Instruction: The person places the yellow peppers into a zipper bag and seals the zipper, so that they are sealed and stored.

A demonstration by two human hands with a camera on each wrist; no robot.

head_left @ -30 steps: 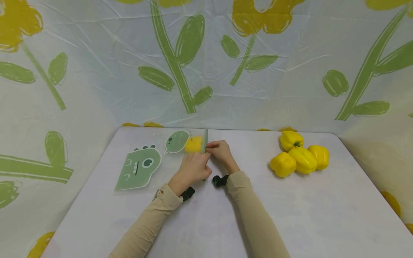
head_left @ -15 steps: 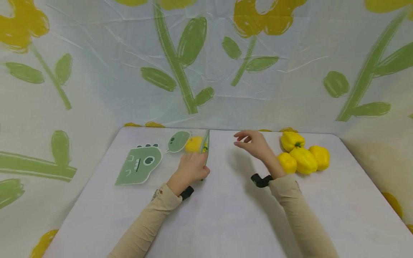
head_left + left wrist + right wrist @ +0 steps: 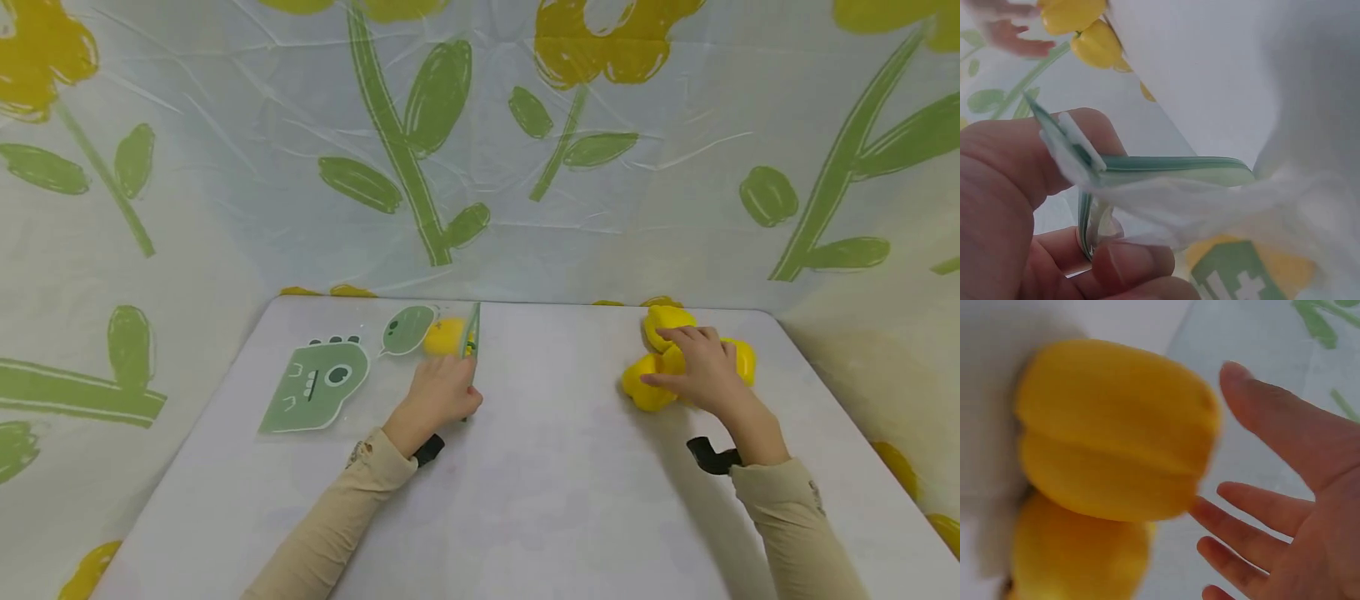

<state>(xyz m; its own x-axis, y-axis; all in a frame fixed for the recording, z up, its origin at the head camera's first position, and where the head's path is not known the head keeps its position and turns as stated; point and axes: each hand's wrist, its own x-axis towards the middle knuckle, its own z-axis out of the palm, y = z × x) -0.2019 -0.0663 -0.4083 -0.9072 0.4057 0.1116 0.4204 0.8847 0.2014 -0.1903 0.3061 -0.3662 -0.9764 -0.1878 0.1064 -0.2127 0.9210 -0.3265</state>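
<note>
A clear zip bag [image 3: 318,387] printed with a green dinosaur lies on the left of the table. My left hand [image 3: 438,390] grips it near its mouth, and in the left wrist view the green zip strip [image 3: 1179,164] stands parted there. Inside the bag, close to the mouth, is a yellow bell pepper [image 3: 445,336]. My right hand [image 3: 708,375] is over a cluster of yellow bell peppers [image 3: 645,385] at the right, partly hiding them. In the right wrist view its thumb and fingers are spread beside the nearest pepper [image 3: 1116,425], holding nothing.
The white table [image 3: 547,467] stretches between the bag and the peppers. Behind it hangs a white cloth [image 3: 637,208] printed with flowers. A black wrist camera [image 3: 712,457] is strapped below my right hand.
My right hand has left the bag's mouth and moved right to the pepper cluster, its fingers spreading. My left hand has stayed on the bag.
</note>
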